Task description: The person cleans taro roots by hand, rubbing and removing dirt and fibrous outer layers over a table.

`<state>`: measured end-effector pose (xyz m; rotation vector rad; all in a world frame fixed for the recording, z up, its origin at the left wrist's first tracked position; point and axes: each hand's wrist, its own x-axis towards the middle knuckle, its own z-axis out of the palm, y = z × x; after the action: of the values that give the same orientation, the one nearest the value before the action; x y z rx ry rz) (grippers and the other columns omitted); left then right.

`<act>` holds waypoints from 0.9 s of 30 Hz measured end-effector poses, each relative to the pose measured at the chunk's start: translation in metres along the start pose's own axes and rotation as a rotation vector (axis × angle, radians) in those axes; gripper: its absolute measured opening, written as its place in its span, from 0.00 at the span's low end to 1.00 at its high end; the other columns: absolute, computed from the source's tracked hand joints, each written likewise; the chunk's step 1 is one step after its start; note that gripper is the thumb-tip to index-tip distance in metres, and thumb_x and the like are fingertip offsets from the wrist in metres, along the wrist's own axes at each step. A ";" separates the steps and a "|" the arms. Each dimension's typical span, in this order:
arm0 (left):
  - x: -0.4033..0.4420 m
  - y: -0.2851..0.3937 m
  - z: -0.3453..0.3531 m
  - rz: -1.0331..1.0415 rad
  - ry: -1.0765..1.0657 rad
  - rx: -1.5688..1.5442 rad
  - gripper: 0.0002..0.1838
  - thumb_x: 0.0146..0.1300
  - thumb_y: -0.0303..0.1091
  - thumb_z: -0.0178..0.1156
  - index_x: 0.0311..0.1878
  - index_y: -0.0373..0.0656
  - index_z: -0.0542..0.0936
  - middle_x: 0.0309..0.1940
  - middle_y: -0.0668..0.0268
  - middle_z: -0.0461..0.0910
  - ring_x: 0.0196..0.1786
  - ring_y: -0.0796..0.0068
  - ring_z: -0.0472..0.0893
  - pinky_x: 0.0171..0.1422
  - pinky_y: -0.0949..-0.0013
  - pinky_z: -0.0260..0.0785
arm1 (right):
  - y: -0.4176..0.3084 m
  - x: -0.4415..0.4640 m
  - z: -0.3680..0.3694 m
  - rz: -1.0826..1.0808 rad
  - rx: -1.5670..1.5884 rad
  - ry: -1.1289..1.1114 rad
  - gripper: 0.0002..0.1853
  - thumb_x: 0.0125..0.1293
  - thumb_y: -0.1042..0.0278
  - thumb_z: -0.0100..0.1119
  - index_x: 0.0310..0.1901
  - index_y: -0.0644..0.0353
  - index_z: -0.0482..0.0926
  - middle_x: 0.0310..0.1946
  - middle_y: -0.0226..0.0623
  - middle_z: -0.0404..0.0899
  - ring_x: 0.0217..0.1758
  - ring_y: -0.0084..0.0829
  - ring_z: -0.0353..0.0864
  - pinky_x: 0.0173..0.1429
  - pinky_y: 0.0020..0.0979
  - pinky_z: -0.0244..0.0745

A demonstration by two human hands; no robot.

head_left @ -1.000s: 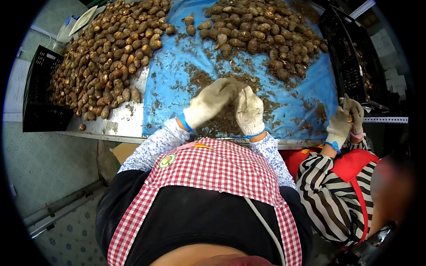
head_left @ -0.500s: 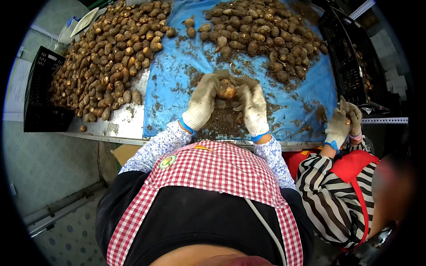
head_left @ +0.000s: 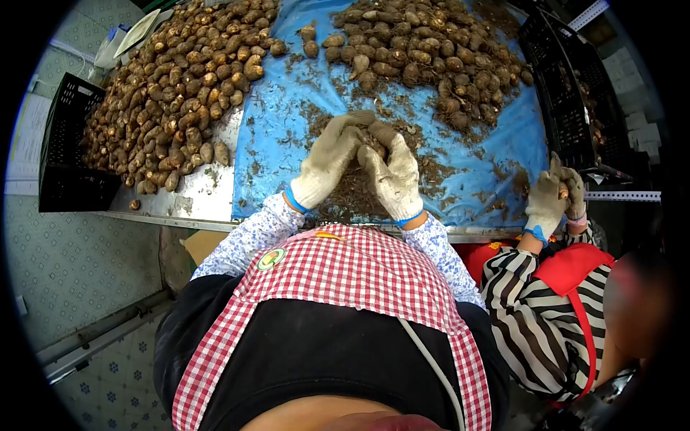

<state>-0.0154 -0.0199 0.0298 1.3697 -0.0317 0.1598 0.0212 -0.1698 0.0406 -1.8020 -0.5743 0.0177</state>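
My left hand (head_left: pixel 329 154) and my right hand (head_left: pixel 393 167), both in dirty white knit gloves with blue cuffs, meet over the blue sheet (head_left: pixel 277 154). Between them they close around a taro (head_left: pixel 376 146), which is mostly hidden by the fingers. Dark scraps of root and soil (head_left: pixel 348 197) lie on the sheet beneath my hands. Beyond my hands is a heap of hairy, soil-covered taros (head_left: pixel 424 54). To the left is a large pile of smoother brown taros (head_left: pixel 172 100), partly on bare metal.
A black crate (head_left: pixel 68 154) stands at the table's left end. More black crates (head_left: pixel 568 93) line the right side. At lower right a co-worker in striped sleeves works with gloved hands (head_left: pixel 550 201) around a small taro. The metal table edge (head_left: pixel 208 224) runs before me.
My right hand has moved left and turned inward over the taro, so less of the taro shows. My left hand stays in nearly the same place.
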 end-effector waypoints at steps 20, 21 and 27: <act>0.007 0.009 -0.011 0.067 -0.010 -0.116 0.25 0.69 0.19 0.41 0.70 0.31 0.62 0.72 0.54 0.61 0.49 0.79 0.73 0.59 0.70 0.70 | 0.050 0.011 -0.021 0.646 0.789 0.178 0.17 0.76 0.52 0.50 0.54 0.55 0.78 0.27 0.32 0.79 0.12 0.20 0.69 0.14 0.22 0.68; 0.007 0.006 -0.012 0.067 0.011 -0.095 0.25 0.69 0.20 0.41 0.69 0.31 0.63 0.71 0.53 0.63 0.48 0.79 0.73 0.57 0.70 0.70 | 0.042 0.008 -0.023 0.534 0.728 0.075 0.15 0.75 0.55 0.52 0.53 0.55 0.78 0.28 0.32 0.80 0.16 0.22 0.72 0.17 0.22 0.71; 0.006 0.005 0.004 0.003 0.048 0.300 0.22 0.72 0.23 0.44 0.68 0.35 0.67 0.61 0.54 0.75 0.43 0.79 0.75 0.53 0.70 0.72 | -0.011 0.014 -0.018 -0.165 -0.300 -0.036 0.15 0.65 0.71 0.62 0.52 0.63 0.76 0.44 0.51 0.80 0.44 0.46 0.83 0.46 0.41 0.80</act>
<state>-0.0098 -0.0225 0.0364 1.6644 0.0317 0.2056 0.0350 -0.1779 0.0598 -2.0406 -0.7822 -0.1564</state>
